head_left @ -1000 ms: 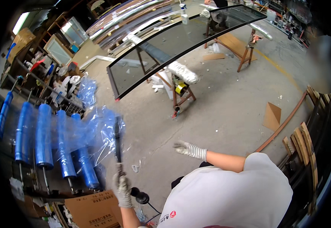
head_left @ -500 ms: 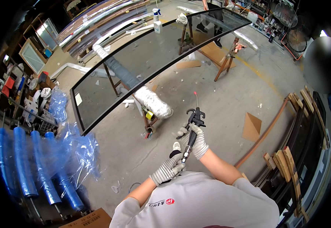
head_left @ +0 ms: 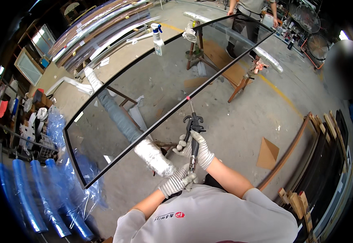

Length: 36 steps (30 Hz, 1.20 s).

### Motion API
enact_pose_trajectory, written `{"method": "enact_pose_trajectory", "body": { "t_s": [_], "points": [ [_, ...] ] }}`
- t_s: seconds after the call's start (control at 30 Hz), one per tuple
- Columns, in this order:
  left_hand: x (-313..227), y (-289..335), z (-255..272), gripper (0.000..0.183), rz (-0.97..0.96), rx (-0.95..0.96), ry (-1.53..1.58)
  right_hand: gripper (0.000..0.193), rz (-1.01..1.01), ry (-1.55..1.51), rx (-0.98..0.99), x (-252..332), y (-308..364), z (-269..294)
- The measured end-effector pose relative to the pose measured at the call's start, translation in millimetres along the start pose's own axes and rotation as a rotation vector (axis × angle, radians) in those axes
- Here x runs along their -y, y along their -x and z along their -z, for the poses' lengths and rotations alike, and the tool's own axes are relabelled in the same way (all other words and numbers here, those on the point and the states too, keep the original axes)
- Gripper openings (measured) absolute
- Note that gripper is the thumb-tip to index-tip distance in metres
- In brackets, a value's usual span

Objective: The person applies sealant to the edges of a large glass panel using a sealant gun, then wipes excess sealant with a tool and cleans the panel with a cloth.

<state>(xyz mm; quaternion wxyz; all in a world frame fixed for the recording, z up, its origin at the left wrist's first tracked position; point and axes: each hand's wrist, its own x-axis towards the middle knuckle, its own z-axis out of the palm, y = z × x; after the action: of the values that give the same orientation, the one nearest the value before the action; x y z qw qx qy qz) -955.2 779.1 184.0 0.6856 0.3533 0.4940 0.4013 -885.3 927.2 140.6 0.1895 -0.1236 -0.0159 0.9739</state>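
Observation:
Both my hands wear grey-striped white gloves. My right hand [head_left: 202, 150] is wrapped round the handle of a black air blow gun [head_left: 193, 122], which has a thin nozzle with a red tip. Lower down, my left hand [head_left: 177, 182] is closed round the metal fitting at the gun's base. A large dark glass pane [head_left: 160, 89] in a black frame lies on padded supports in front of me. The red tip appears right at the frame's near edge; whether it touches, I cannot tell. A silver-wrapped bar end [head_left: 154, 158] juts from under the pane near my left hand.
A spray bottle [head_left: 158, 43] with a blue head stands at the pane's far edge, left of a white cloth [head_left: 189, 34]. Another person [head_left: 251, 6] stands beyond the far right end. Blue film rolls [head_left: 28, 194] are at left, wooden blocks [head_left: 296, 199] and frames at right.
The pane now appears closer, and the gun's red tip has come to its near edge. My grip on the gun is unchanged. The other person shows more fully at the far end.

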Motion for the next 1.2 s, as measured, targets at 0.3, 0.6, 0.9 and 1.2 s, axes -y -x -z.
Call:
{"method": "enact_pose_trajectory", "body": {
  "t_s": [0.3, 0.6, 0.9, 1.2],
  "points": [
    [-64, -155, -2, 0.029, -0.022, -0.367, 0.187, 0.045, -0.125, 0.029, 0.009, 153, -83, 10],
    [-105, -272, 26, 0.085, -0.198, -0.995, 0.026, 0.045, -0.151, 1.088, 0.204, 239, -136, -18],
    [-151, -318, 84, 0.026, -0.06, -0.923, 0.351, 0.06, -0.082, 1.839, 0.432, 361, -196, -20],
    [-166, -371, 83, 0.019, 0.059, -1.104, 0.342, 0.093, 0.328, 1.988, -0.212, 564, -342, 15]
  ]
}}
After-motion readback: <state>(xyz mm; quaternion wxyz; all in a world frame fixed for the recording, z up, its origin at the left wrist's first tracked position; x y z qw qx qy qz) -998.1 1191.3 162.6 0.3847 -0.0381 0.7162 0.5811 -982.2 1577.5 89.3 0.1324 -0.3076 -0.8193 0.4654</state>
